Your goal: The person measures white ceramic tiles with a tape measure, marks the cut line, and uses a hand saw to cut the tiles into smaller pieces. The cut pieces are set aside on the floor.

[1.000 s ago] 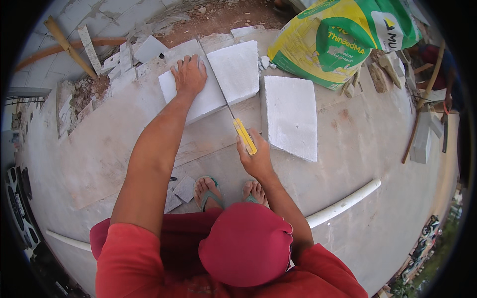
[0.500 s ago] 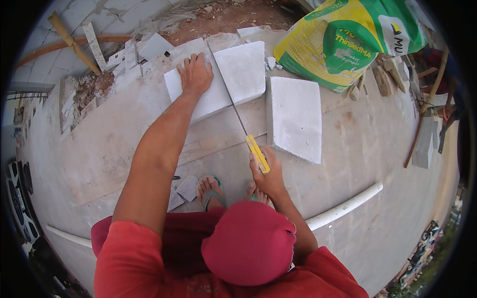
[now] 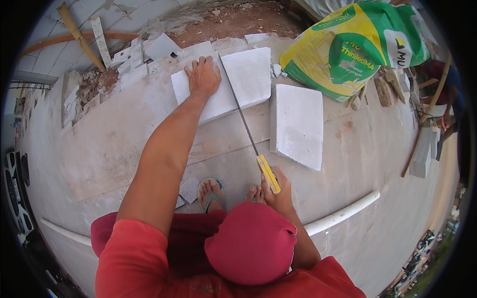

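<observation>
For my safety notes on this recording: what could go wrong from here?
The bare left hand rests on the white block close beside the yellow-handled saw; if the saw jumped, it could cut that hand. The feet are in open sandals, so if the right hand lost its grip, a dropped saw might hurt them.

Yellow lettering (image 3: 358,58) on green-and-yellow bag (image 3: 343,52), black lettering (image 3: 401,58) on its white panel (image 3: 390,38)

Dusty floor (image 3: 357,154): two white blocks (image 3: 298,128), yellow-green bag (image 3: 338,62), white pipe (image 3: 344,214), grey pieces (image 3: 189,189).
</observation>
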`<state>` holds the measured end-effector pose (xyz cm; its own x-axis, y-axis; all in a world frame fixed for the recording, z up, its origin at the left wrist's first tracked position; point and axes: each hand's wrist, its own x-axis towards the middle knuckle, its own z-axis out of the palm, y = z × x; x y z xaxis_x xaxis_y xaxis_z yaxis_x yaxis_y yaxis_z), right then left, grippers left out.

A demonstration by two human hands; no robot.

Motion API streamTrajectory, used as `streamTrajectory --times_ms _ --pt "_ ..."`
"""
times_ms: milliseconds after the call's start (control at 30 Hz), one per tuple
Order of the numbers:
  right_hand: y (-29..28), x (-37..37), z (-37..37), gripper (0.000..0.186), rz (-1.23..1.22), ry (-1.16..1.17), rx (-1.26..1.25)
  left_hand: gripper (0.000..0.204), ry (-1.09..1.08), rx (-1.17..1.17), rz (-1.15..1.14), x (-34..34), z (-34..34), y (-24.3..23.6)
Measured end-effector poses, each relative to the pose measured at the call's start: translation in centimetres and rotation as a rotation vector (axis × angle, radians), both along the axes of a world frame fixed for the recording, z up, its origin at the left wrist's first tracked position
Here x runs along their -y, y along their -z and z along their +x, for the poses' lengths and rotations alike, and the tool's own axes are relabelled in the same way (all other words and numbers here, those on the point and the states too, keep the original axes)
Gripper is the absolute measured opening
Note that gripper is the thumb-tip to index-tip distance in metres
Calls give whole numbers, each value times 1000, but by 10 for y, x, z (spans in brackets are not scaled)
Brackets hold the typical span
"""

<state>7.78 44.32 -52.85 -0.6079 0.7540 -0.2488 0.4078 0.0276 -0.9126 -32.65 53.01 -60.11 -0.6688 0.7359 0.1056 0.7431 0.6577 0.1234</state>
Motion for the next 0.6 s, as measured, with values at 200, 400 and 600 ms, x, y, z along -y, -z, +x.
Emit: streamTrajectory --times_ms 200,400,600 --pt "7 -14 -26 18 88 4 -3 37 18 39 14 0 3 -5" --pt "16 -31 -58 19 126 5 -50 39 44 37 9 -6 4 0" --pt "0 15 25 21 69 -10 -4 36 25 -12 85 5 -4 3"
